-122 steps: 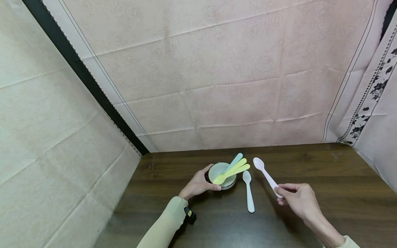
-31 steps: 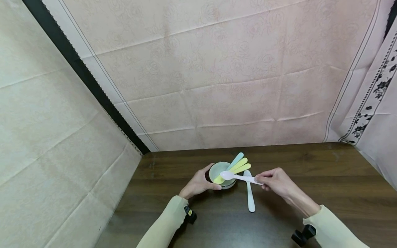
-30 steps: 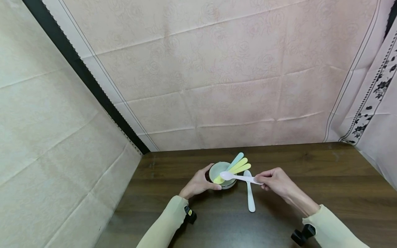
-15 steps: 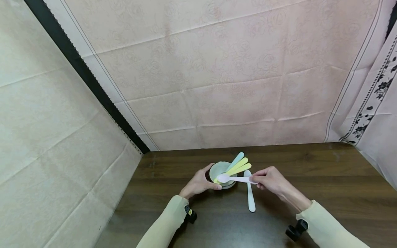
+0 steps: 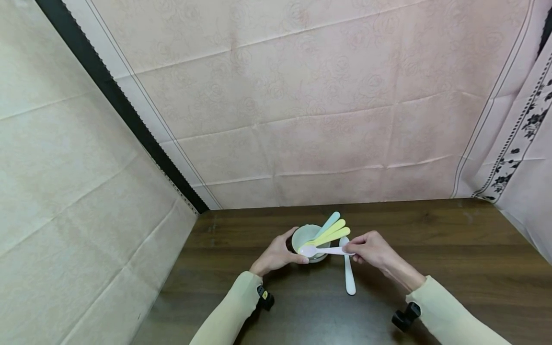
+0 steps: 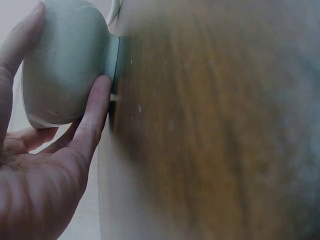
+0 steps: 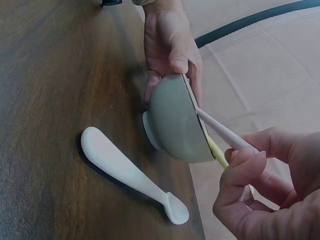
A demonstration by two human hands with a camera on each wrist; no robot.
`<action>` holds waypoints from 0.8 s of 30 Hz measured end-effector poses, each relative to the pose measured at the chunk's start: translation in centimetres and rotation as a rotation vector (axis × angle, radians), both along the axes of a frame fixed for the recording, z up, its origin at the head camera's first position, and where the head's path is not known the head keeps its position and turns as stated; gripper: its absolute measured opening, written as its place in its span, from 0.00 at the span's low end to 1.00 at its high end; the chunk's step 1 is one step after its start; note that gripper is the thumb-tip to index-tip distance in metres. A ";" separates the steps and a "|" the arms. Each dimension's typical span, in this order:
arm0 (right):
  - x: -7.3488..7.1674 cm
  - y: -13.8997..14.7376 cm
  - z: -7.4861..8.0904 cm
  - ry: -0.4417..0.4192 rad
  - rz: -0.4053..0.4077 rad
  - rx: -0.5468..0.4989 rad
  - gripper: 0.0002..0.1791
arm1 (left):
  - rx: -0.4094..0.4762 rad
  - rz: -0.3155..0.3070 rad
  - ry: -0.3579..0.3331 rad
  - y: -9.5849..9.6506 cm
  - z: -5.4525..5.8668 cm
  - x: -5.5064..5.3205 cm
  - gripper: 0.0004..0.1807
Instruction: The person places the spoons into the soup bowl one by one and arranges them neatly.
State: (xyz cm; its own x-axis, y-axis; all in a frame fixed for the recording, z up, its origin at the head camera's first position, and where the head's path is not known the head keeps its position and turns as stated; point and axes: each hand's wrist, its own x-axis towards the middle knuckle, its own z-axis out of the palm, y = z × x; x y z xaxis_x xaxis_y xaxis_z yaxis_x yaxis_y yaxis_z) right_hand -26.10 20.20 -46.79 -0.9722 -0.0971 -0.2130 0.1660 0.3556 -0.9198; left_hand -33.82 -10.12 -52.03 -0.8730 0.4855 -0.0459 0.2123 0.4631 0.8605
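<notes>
My left hand (image 5: 276, 256) holds a pale green bowl (image 5: 303, 233) on the table, with the thumb at its near rim and the fingers round the far side. The bowl's outer wall and foot show in the left wrist view. Out of the bowl, toward the back right, lean a light blue spoon (image 5: 331, 220) and two yellow spoons (image 5: 341, 233). Between thumb and fingers, my right hand (image 5: 373, 250) pinches the handle end of a pale pinkish-white spoon (image 5: 331, 250). That spoon's head is over the bowl's near side, overlapping a yellow spoon's head.
A white spoon (image 5: 349, 278) lies on the dark wooden table (image 5: 241, 230), right of the bowl, with its head toward the back. The held spoon's handle crosses above it. Pale patterned cloth (image 5: 302, 120) hangs behind the table's back edge, with more cloth at both sides.
From the right of the table, my right hand has brought the pinkish-white spoon left over the bowl, turning it crosswise; lately it has edged further left. The left hand and bowl have stayed put.
</notes>
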 end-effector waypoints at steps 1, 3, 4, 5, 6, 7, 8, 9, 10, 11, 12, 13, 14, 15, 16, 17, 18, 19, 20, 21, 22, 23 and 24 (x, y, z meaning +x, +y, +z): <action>0.0 -0.1 0.0 -0.002 -0.004 0.008 0.12 | 0.000 0.001 -0.001 0.0 0.0 0.0 0.57; 0.0 -0.2 0.0 -0.005 -0.017 0.021 0.11 | 0.001 0.000 -0.005 0.0 0.0 0.1 0.57; -0.1 -0.2 0.0 -0.002 -0.019 0.028 0.11 | 0.003 -0.002 -0.008 0.0 0.1 0.1 0.57; -0.1 -0.3 0.0 0.001 -0.020 0.034 0.11 | 0.002 -0.003 -0.008 -0.1 0.0 0.1 0.58; -0.1 -0.3 0.0 0.005 -0.020 0.038 0.11 | 0.003 -0.004 -0.009 -0.1 0.1 0.1 0.58; -0.1 -0.4 0.0 0.007 -0.021 0.042 0.11 | 0.004 -0.006 -0.011 -0.1 0.1 0.1 0.59; -0.1 -0.5 0.0 0.008 -0.021 0.045 0.11 | 0.003 -0.008 -0.011 -0.1 0.1 0.1 0.59; -0.1 -0.5 0.0 0.009 -0.020 0.049 0.11 | 0.003 -0.009 -0.012 -0.1 0.1 0.1 0.59; -0.1 -0.6 0.1 0.011 -0.017 0.052 0.11 | 0.002 -0.011 -0.013 -0.1 0.1 0.0 0.59; -0.1 -0.6 0.1 0.012 -0.012 0.057 0.11 | 0.002 -0.012 -0.012 -0.1 0.1 0.0 0.58; -0.1 -0.7 0.1 0.014 -0.008 0.061 0.11 | 0.005 -0.015 -0.012 -0.1 0.1 0.0 0.57; -0.1 -0.8 0.1 0.015 -0.004 0.066 0.11 | 0.007 -0.018 -0.012 -0.1 0.0 -0.1 0.56; -0.1 -0.8 0.2 0.016 -0.001 0.069 0.11 | 0.009 -0.020 -0.010 -0.1 0.0 -0.1 0.55; -0.1 -0.8 0.2 0.017 0.002 0.073 0.12 | 0.012 -0.022 -0.009 -0.1 0.0 -0.2 0.55; -0.2 -0.9 0.2 0.018 0.002 0.076 0.12 | 0.014 -0.023 -0.007 -0.1 -0.1 -0.2 0.54; -0.3 -0.9 0.2 0.019 0.000 0.077 0.12 | 0.016 -0.024 -0.006 -0.1 -0.1 -0.3 0.54; -0.3 -1.0 0.2 0.019 -0.005 0.077 0.12 | 0.017 -0.024 -0.005 -0.1 -0.2 -0.3 0.53; -0.4 -1.0 0.2 0.019 -0.010 0.076 0.12 | 0.016 -0.022 -0.005 -0.1 -0.2 -0.3 0.53; -0.5 -1.0 0.2 0.018 -0.018 0.074 0.12 | 0.015 -0.020 -0.007 -0.1 -0.2 -0.3 0.53; -0.6 -1.1 0.2 0.016 -0.029 0.069 0.12 | 0.011 -0.017 -0.008 -0.1 -0.2 -0.3 0.54; -0.7 -1.1 0.2 0.014 -0.041 0.061 0.12 | 0.006 -0.014 -0.009 -0.1 -0.2 -0.3 0.54; -0.7 -1.1 0.2 0.010 -0.053 0.053 0.12 | 0.004 -0.012 -0.010 -0.1 -0.2 -0.2 0.54; -0.8 -1.1 0.2 0.009 -0.061 0.043 0.12 | 0.001 -0.011 -0.011 -0.1 -0.1 -0.2 0.55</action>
